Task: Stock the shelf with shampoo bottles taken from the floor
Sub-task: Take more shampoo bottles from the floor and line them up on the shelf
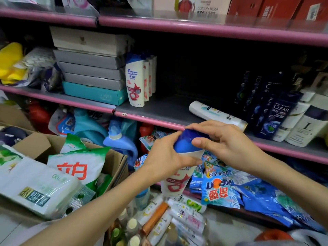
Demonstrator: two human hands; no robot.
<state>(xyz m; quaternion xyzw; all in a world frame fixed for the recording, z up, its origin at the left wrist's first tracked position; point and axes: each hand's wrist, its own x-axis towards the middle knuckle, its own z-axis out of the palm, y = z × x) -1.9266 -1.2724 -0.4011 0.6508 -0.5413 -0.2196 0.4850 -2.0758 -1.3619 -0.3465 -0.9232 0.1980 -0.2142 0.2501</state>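
Observation:
I hold a white shampoo bottle point(178, 180) with a blue cap and red print upright in front of the shelf. My left hand point(164, 157) grips its neck. My right hand point(220, 139) has its fingers on the blue cap. On the grey shelf board point(165, 109) with a pink edge stands a row of matching white bottles point(135, 79). A white bottle point(215, 113) lies on its side further right, beside dark blue Clear bottles point(274, 114). Several shampoo bottles point(170, 217) lie in a heap on the floor below my hands.
Stacked grey and teal boxes point(90, 68) fill the shelf's left part. White bottles point(305, 121) stand at the far right. Blue detergent bags point(230, 189) and blue jugs point(117, 137) crowd the bottom shelf. A cardboard box point(117, 162) with green-white bags stands at the left.

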